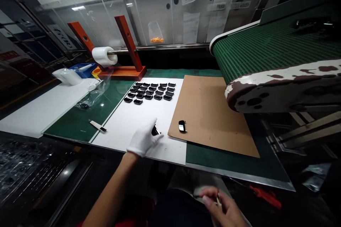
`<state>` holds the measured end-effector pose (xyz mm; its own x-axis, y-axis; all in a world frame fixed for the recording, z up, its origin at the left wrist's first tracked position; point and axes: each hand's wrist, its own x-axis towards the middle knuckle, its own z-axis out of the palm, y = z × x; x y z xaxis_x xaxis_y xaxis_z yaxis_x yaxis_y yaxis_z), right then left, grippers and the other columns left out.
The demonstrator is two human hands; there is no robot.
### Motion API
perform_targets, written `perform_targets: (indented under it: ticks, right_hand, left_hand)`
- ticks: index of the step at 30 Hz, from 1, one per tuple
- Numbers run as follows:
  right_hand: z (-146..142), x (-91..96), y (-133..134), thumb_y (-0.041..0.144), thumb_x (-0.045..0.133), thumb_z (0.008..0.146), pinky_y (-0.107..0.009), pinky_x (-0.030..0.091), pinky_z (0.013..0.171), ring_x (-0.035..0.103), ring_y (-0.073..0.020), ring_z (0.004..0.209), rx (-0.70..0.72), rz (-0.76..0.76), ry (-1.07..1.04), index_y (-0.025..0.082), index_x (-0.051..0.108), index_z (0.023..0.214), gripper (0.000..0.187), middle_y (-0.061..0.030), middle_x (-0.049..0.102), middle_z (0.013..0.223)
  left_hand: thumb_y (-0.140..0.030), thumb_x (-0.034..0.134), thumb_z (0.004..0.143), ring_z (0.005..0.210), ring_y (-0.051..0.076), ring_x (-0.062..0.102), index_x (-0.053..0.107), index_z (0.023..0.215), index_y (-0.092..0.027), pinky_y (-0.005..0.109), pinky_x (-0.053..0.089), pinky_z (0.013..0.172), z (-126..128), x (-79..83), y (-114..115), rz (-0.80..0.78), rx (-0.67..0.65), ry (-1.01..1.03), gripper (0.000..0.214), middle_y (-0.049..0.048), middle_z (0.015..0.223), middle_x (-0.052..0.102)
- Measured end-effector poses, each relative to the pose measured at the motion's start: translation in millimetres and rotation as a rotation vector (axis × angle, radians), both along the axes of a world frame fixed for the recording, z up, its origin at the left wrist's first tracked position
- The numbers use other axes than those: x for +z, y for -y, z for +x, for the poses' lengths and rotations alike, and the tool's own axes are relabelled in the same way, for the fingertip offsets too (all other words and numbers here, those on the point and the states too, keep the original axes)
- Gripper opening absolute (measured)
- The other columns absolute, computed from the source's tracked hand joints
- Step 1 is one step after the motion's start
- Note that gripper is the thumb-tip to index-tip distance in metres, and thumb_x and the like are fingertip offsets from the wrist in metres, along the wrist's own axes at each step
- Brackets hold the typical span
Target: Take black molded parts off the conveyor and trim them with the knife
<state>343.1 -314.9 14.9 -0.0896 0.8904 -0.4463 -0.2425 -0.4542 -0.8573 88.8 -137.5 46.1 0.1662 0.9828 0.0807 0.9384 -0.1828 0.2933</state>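
The left hand (144,138), in a white glove, reaches out over the white sheet (138,120) near its front edge. Its fingers pinch a small black part (155,131). The right hand (222,207) is bare and low by the lap, below the worktop's front edge, gripping a thin stick (218,201). Another part (182,126) lies on the cardboard (213,113) by its front left corner.
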Motion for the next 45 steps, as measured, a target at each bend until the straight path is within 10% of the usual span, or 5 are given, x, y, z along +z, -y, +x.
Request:
perform_targets:
  ticks: [4,12,32,37,45]
  right_hand:
    - [9,24.9,-20,0.026,0.072,0.071,-0.013,0.013,0.032,0.008,-0.0009,0.039,-0.156,-0.075,-0.659,0.02,0.063,0.082,0.015,0.011,0.031,0.054]
    - [14,44.0,-42,0.02,0.064,0.07,-0.01,0.016,0.031,0.012,0.0003,0.037,-0.156,-0.01,-0.836,0.018,0.062,0.082,0.013,0.0083,0.037,0.06]
    - [9,25.2,-13,0.029,0.07,0.078,-0.013,0.011,0.032,0.015,0.0007,0.037,-0.091,-0.03,-0.538,0.021,0.057,0.1,0.027,0.0083,0.051,0.058]
    - [-6,-0.6,16,0.044,0.081,0.064,-0.014,0.007,0.036,0.026,0.0014,0.038,-0.081,-0.149,-0.212,0.018,0.052,0.088,0.046,0.0055,0.056,0.061]
    - [-10,-11.3,28,0.075,0.056,0.07,-0.016,0.021,0.037,0.029,-0.0018,0.037,-0.173,-0.245,-0.403,0.017,0.057,0.089,0.061,0.0075,0.046,0.05]
  left_hand:
    - [-0.045,0.06,0.081,0.107,0.037,0.061,0.048,0.131,-0.011,0.045,0.048,0.088,7,-1.1,-44,-0.062,0.1,-0.112,0.061,0.0218,0.119,0.063]
    - [-0.057,0.054,0.077,0.093,0.041,0.064,0.068,0.096,-0.013,0.048,0.048,0.076,37,-12.5,-77,-0.187,0.222,-0.257,0.05,0.0215,0.094,0.07]
    - [-0.053,0.057,0.077,0.084,0.041,0.066,0.065,0.101,-0.014,0.049,0.049,0.071,11,0.2,-11,-0.185,0.217,-0.227,0.047,0.0212,0.087,0.07]
    - [-0.052,0.059,0.08,0.12,0.035,0.051,0.046,0.131,-0.014,0.044,0.039,0.1,42,6.6,-11,-0.041,-0.072,-0.08,0.065,0.0181,0.129,0.055]
    - [-0.038,0.072,0.075,0.117,0.031,0.054,0.042,0.135,-0.015,0.047,0.046,0.095,91,-19.4,-55,-0.159,-0.406,0.079,0.071,0.0158,0.127,0.056]
